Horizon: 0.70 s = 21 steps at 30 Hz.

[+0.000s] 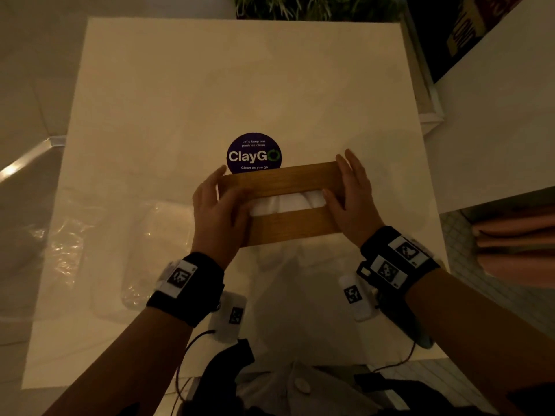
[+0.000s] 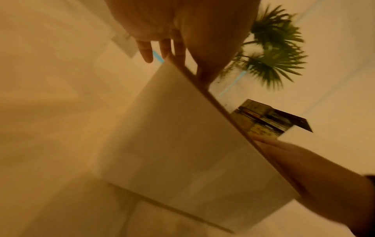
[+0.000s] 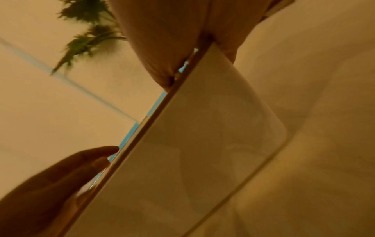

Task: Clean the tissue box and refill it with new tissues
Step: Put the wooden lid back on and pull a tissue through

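Nearest, at the table's (image 1: 126, 94) front edge, two forearms with black wrist bands reaching forward. Just beyond, held a little above the tabletop, a wooden tissue box lid (image 1: 288, 178) with a long slot, white tissue (image 1: 288, 202) showing through it. Left hand (image 1: 214, 210) clamped on the lid's left end, thumb on top near the slot, fingers curled round the far edge. Right hand (image 1: 353, 195) clamped on the right end in the same way. Probably gripped at both ends to keep it level while seating it over the fresh tissues. Long axis running left to right, slot facing up, right end tilted slightly away. To the left, crumpled clear plastic wrap (image 1: 144, 235). Behind, a round purple sticker (image 1: 253, 151); farthest, green leaves (image 1: 315, 7).
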### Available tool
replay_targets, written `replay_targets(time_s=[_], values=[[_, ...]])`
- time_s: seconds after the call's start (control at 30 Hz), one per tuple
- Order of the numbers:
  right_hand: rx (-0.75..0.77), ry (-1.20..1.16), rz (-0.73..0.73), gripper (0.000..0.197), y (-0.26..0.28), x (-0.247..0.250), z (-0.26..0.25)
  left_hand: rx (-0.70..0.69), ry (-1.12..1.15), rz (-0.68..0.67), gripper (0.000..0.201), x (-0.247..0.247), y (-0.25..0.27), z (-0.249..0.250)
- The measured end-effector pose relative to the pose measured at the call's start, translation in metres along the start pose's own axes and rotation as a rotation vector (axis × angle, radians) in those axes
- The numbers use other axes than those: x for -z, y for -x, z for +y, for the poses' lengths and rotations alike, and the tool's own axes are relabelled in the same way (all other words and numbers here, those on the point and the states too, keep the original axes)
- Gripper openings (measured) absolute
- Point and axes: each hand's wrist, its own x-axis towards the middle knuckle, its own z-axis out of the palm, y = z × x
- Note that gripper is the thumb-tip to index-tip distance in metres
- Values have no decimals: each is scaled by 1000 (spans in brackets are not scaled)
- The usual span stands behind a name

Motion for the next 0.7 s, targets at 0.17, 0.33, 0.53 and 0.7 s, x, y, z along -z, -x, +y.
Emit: replay_targets(time_s=[0.17, 0.33, 0.53, 0.7], values=[[361, 245, -89, 34, -17, 12, -42, -258, -188, -230, 48, 5, 13, 5], [550, 616, -565, 30, -40, 0, -78, -284, -174, -255, 61, 5, 14, -2], [557, 572, -577, 11, -45, -3, -77, -251, -207, -248, 60, 2, 23, -3], [421, 96, -468, 10, -34, 10, -57, -250, -146, -219, 60, 1, 23, -4]])
